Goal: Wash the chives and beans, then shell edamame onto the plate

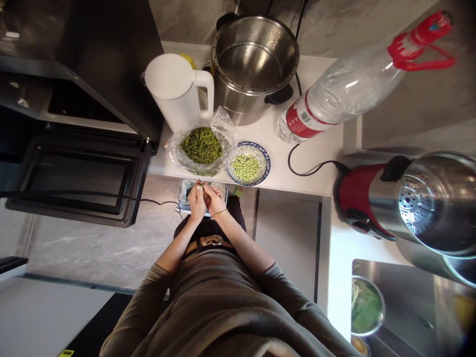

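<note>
My left hand (197,201) and my right hand (215,200) are close together, thumbs and fingers pinched on a green edamame pod that the fingers mostly cover. Below them is a rectangular bin (182,198) with a pale liner, partly hidden by my hands. Just beyond, on the counter, a clear plastic bag (225,126) stands open, full of edamame pods (201,145). To its right sits a blue-rimmed plate (266,161) holding shelled green beans (245,167).
A white pitcher (171,82) and a steel pot (256,59) stand behind the bag. A large water bottle (334,94) is at the right, before a red and steel appliance (364,196) and a sink (405,297). An oven door (85,176) hangs open at left.
</note>
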The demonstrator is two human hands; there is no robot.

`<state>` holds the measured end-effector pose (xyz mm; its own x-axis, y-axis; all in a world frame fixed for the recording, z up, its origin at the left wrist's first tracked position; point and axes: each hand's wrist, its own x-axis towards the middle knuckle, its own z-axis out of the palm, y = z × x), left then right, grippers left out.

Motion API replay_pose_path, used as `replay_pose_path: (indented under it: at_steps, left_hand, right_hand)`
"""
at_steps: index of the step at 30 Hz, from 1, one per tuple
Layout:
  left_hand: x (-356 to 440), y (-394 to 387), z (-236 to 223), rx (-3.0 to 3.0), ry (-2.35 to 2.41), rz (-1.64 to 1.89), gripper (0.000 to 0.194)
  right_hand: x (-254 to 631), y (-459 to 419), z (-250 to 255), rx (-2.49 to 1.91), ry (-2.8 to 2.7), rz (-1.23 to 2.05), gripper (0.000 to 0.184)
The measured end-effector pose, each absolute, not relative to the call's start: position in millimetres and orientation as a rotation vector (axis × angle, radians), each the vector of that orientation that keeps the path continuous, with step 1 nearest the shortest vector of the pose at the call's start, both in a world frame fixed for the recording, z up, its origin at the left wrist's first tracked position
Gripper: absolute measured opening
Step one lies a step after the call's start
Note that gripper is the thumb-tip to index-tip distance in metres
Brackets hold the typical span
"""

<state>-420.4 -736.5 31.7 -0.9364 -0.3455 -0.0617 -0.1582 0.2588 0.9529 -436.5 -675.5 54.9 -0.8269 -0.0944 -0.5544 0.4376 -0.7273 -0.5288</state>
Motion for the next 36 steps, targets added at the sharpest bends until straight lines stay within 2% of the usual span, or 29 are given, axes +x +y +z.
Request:
replay_pose_path:
  at_steps: [8, 14, 17, 23, 28, 36]
  left_hand:
    - [-425, -730, 36, 0.669, -2.233, -1.962, 0.052]
    - [-423, -744, 38, 0.376, -2.589, -1.622, 0.053]
    - [-422, -746, 38, 0.359, -2.597, -1.603, 0.055]
    - [-430, -739, 30, 0.643, -2.464, -1.916, 0.056]
    - [-440, -733, 28, 0.855, -2.345, -2.297, 0.048]
    - [-447, -731, 37, 0.789, -2.237, -2.535, 0.045]
  right_hand:
    - [-435, -679, 57, 0.753, 1.082, -2.607, 0.019]
    - [-437, -680, 55, 0.841, 0.977, -2.563, 0.017]
    - [-436, -682, 52, 0.809, 0.982, -2.581, 0.019]
    - [-436, -683, 38, 0.819, 1.278, -2.617, 0.02]
    - [-435, -675, 31, 0.762, 1.645, -2.562, 0.017]
    - [-440, -668, 24, 0.818, 1.524, -2.603, 0.018]
